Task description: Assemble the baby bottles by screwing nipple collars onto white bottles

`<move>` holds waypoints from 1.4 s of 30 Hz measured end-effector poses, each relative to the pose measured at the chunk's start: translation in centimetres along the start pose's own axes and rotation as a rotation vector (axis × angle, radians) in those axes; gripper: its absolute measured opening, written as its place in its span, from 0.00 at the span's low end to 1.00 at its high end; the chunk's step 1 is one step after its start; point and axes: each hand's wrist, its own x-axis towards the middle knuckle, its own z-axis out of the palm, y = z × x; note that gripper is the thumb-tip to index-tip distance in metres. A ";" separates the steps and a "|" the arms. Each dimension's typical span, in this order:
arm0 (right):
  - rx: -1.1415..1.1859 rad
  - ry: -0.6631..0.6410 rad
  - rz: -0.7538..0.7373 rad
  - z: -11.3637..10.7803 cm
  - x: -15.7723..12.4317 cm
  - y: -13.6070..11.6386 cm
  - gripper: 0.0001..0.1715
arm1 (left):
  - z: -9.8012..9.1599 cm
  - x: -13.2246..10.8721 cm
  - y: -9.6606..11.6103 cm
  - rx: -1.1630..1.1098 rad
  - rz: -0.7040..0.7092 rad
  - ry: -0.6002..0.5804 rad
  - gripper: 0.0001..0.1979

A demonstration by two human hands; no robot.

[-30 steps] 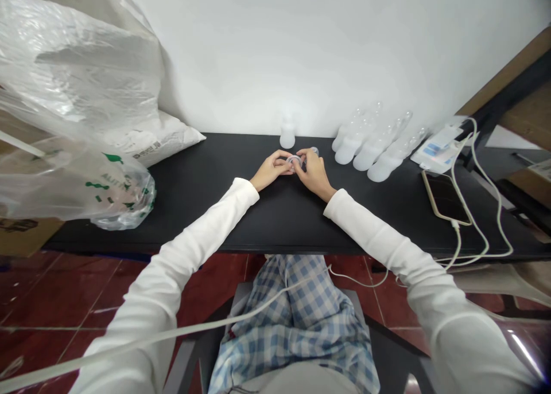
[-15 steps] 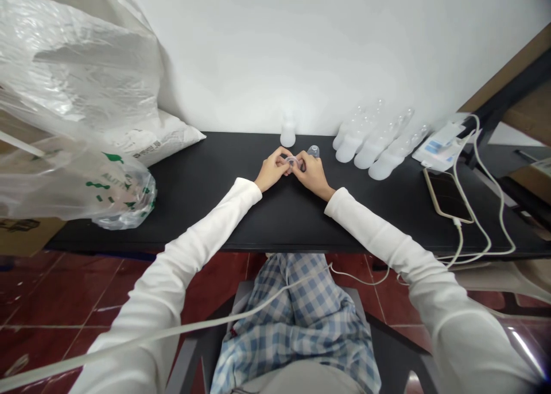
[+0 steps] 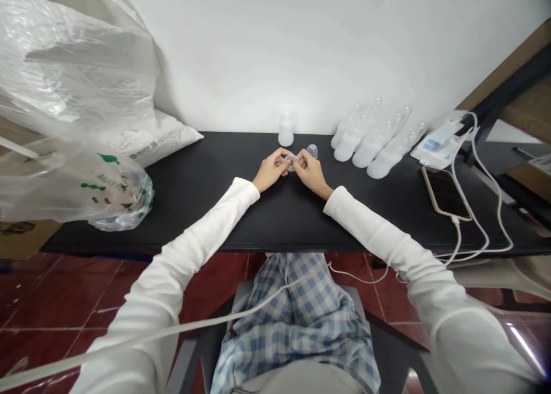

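A small clear ring-like piece [image 3: 291, 160] is pinched between my two hands over the black table [image 3: 284, 222]. My left hand [image 3: 272, 169] has its fingers closed on the piece's left side. On the right side, my right hand [image 3: 310, 171] grips it with thumb and fingers. Just behind my right hand lies a small clear domed cap [image 3: 312, 150]. A white translucent bottle [image 3: 286, 131] stands upright near the wall, beyond my hands.
Several white bottles with clear tops [image 3: 374, 147] are grouped at the right rear. A phone [image 3: 446, 192] with white cables [image 3: 477, 210] is farther right. Plastic bags [image 3: 77, 170] fill the left end. A cable crosses above my lap.
The clear piece between my fingers has tilted, showing more of its round face. My hands stay almost in place, and the whole view has shifted slightly.
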 end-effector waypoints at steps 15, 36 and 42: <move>0.093 -0.139 0.036 0.0 0.0 0.0 0.16 | -0.3 0.4 -1.0 -0.225 -0.045 -0.020 0.14; 0.173 -0.137 0.025 0.2 0.1 0.9 0.28 | -0.4 0.2 -0.8 -0.006 -0.002 -0.003 0.06; 0.209 -0.107 0.058 0.2 0.3 0.9 0.26 | -0.1 0.1 -0.4 -0.145 -0.081 -0.035 0.11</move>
